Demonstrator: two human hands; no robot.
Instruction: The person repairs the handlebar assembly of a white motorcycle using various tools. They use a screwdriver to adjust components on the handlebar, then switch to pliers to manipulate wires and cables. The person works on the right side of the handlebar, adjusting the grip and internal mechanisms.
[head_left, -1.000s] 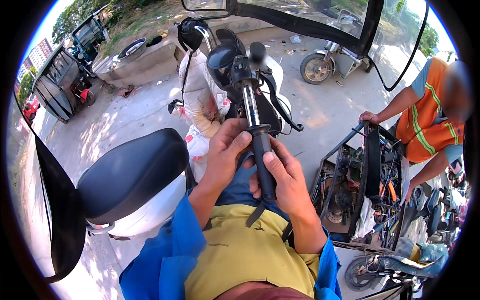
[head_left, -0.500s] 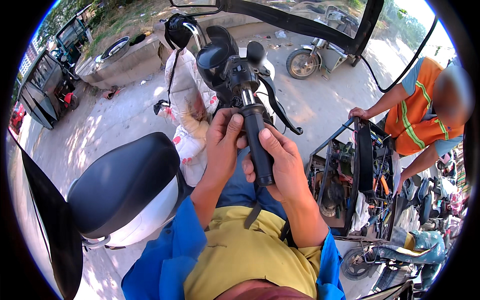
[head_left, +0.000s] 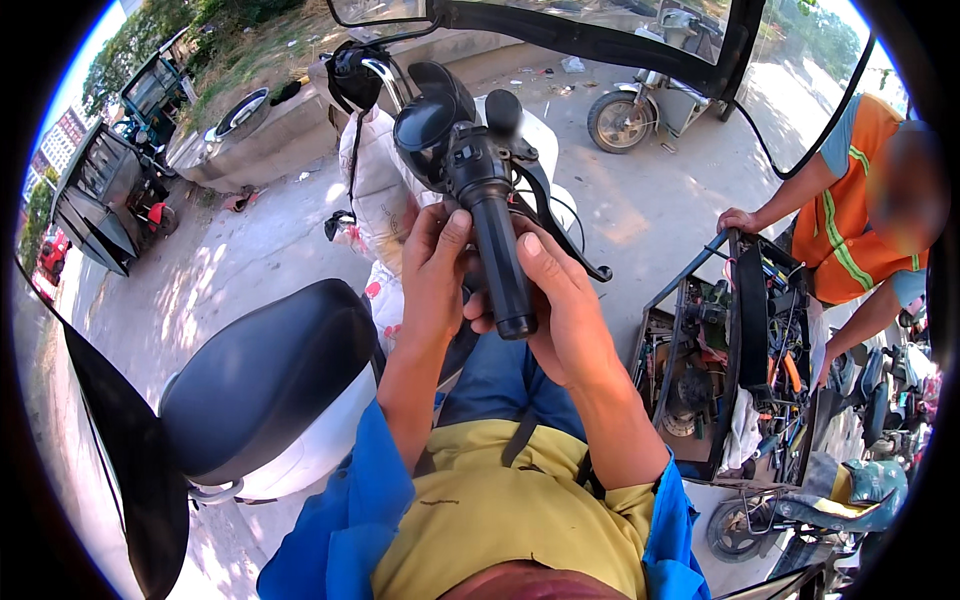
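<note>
A black rubber handlebar grip [head_left: 500, 270] covers the bar up to the switch housing [head_left: 466, 155], so no chrome shows below the housing. My left hand [head_left: 440, 262] is closed on the grip from the left, thumb pointing up along it. My right hand [head_left: 555, 300] is wrapped at its right side, with some fingertips showing beneath it. A black brake lever [head_left: 540, 210] curves down to the right of the grip. Left of the housing sit a black rounded piece [head_left: 425, 140] and a white padded cover [head_left: 370, 175].
A black scooter seat [head_left: 260, 375] is at lower left. At right, a person in an orange vest [head_left: 838, 240] holds an open crate of tools [head_left: 718, 400]. Parked three-wheelers [head_left: 90, 200], a concrete kerb [head_left: 245, 165] and a dark-framed clear screen [head_left: 590, 35] surround me.
The grip has slid up the bar, covering the chrome that showed earlier, and now meets the switch housing. Both my hands have moved up with it.
</note>
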